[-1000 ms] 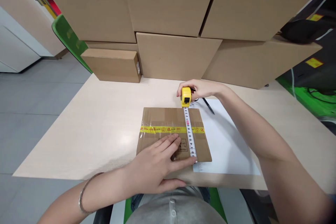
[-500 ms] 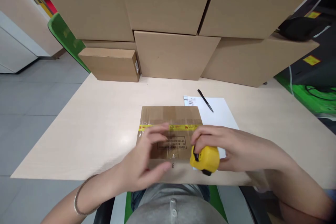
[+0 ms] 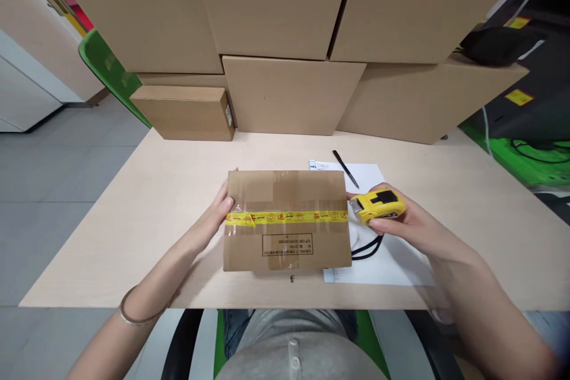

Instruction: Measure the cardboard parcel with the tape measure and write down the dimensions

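Observation:
A cardboard box [image 3: 287,193] with a yellow printed tape strip [image 3: 289,217] and a printed label sits in front of me at the table's near side. My left hand [image 3: 221,205] grips its left side, the thumb at the edge and most fingers hidden behind. In my right hand [image 3: 412,219] is a yellow tape measure [image 3: 377,206], its metal end [image 3: 355,205] close to the box's right edge. Whether that end touches the box I cannot tell. A black cord loop [image 3: 367,249] hangs below the tape measure, over white paper.
Partly under the box and tape measure lies a white sheet of paper [image 3: 401,267], with a black pen [image 3: 345,168] at its top. Large cartons [image 3: 294,95] are stacked along the table's back, beside a smaller box [image 3: 182,113] at left. A green chair [image 3: 107,74] stands beyond it.
My left hand has moved from over the box to its left side and taken hold. My right hand has shifted right and up with the tape measure, turning it.

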Demonstrator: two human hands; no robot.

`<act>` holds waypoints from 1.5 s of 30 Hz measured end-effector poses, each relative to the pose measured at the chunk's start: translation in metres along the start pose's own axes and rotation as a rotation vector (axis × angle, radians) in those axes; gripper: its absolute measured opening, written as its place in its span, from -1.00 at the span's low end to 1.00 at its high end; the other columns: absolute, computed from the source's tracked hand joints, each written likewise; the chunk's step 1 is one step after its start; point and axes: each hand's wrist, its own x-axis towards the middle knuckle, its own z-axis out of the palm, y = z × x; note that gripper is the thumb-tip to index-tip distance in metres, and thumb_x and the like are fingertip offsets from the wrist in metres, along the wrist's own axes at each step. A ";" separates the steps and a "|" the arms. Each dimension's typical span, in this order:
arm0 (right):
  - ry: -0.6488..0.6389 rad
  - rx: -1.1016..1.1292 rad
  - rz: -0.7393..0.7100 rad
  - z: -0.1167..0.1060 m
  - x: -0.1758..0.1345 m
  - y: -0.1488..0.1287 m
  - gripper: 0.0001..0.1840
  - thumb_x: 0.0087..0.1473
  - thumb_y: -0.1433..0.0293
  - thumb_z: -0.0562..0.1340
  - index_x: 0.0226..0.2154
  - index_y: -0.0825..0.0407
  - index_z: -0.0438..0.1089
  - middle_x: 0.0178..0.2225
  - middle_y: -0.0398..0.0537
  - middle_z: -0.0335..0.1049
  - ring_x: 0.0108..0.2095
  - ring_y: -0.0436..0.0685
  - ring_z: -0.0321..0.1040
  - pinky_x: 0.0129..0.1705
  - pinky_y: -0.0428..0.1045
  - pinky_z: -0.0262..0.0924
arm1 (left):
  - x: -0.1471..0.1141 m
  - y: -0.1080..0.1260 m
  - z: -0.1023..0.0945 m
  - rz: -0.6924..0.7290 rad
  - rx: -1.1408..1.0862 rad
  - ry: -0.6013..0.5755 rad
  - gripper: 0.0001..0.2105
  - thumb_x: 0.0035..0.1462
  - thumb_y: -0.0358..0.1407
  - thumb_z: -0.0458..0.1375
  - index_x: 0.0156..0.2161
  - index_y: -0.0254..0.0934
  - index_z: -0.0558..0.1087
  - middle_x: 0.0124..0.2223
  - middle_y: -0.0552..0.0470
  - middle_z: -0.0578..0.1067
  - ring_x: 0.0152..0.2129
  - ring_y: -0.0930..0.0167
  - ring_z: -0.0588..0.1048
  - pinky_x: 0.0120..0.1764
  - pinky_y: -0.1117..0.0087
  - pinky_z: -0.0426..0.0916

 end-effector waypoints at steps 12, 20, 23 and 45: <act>0.313 0.040 -0.226 -0.009 0.015 -0.060 -0.49 0.02 0.02 0.47 -0.06 -0.21 0.35 -0.23 -0.13 0.44 -0.40 0.12 0.38 -0.49 -0.01 0.22 | 0.004 -0.010 0.011 0.558 0.259 -0.021 0.02 -0.07 0.05 0.37 0.45 -0.06 0.03 0.30 -0.24 0.20 0.30 -0.07 0.24 0.30 -0.20 0.24; -0.312 -0.568 -0.532 0.082 0.072 -0.133 -0.58 0.28 0.07 0.27 0.05 -0.06 0.30 -0.06 -0.01 0.55 -0.20 0.18 0.48 -0.23 0.03 0.25 | -0.009 -0.042 0.005 0.493 0.226 -0.041 0.38 -0.21 0.08 0.46 0.48 0.11 -0.45 0.44 -0.29 0.06 0.31 -0.09 0.30 0.23 -0.20 0.31; -0.384 -0.693 -0.592 0.105 0.085 -0.136 -0.66 0.32 0.12 0.20 0.04 -0.05 0.32 -0.07 0.00 0.54 -0.27 0.16 0.44 -0.29 0.02 0.15 | -0.011 -0.053 0.002 0.482 0.290 -0.038 0.42 -0.24 0.07 0.46 0.46 0.19 -0.54 0.46 -0.24 0.01 0.29 -0.09 0.33 0.17 -0.18 0.39; -0.052 -0.760 -0.258 -0.051 -0.006 -0.056 -0.66 0.23 0.05 0.33 -0.01 -0.20 0.45 -0.17 -0.04 0.58 -0.32 0.23 0.49 -0.32 0.08 0.37 | 0.004 -0.022 0.002 0.678 0.285 -0.082 -0.10 0.01 0.01 0.35 0.43 0.06 0.12 0.38 -0.21 0.17 0.31 -0.14 0.24 0.19 -0.31 0.33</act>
